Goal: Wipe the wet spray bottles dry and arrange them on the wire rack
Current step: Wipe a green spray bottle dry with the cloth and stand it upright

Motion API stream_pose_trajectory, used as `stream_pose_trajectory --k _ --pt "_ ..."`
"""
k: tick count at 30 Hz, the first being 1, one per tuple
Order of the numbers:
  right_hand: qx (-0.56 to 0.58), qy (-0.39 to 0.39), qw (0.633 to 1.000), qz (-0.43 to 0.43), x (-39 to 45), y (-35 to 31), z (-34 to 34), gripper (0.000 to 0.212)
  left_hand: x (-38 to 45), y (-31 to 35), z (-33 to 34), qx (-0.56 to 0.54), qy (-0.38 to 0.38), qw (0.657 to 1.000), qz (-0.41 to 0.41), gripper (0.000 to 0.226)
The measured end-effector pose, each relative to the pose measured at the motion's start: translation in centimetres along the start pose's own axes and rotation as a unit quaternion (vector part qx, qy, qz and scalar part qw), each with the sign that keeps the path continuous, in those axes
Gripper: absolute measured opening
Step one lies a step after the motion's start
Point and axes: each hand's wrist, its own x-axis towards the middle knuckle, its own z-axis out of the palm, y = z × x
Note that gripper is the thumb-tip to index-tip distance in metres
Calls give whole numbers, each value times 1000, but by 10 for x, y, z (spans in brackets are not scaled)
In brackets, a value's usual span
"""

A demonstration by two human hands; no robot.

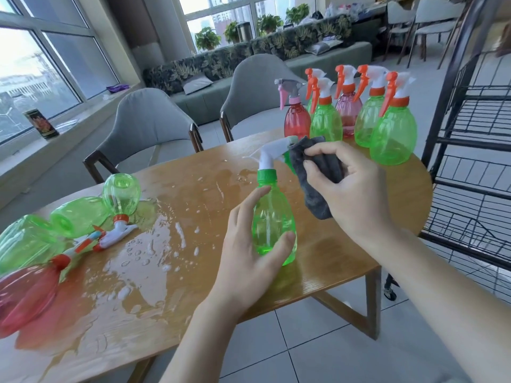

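Here the left hand (249, 244) grips a green spray bottle (273, 225) above the table's (193, 294) near edge, while the right hand (356, 189) clutches a grey cloth (315, 172) against its white nozzle (276, 150).

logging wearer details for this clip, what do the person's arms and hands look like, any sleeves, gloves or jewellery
Both arms are bare to the edge of the picture, with no sleeves in view. The left hand and right hand wear no gloves, rings, watch or bracelet, and no markings show.
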Motion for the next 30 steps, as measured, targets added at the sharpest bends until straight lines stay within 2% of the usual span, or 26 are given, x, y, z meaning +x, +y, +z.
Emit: stream_pose_trajectory --k 6,11,16,19,24,30 --pt "-42 18 999 -19 9 -1 -5 30 0 -1 2 33 -20 999 23 90" --pt "-62 41 994 -77 9 3 -1 20 1 2 7 72 -35 995 57 92" --pt "-47 24 991 -123 9 -5 4 20 1 1 13 86 -41 993 66 94" --pt "-67 10 991 -112 11 1 2 19 0 1 14 71 -20 995 67 91" --pt "-107 33 993 -43 13 20 -8 17 -2 -1 10 60 -18 996 65 93" --pt "-114 -15 990 -84 -14 24 5 18 -4 -4 9 32 11 999 32 91"
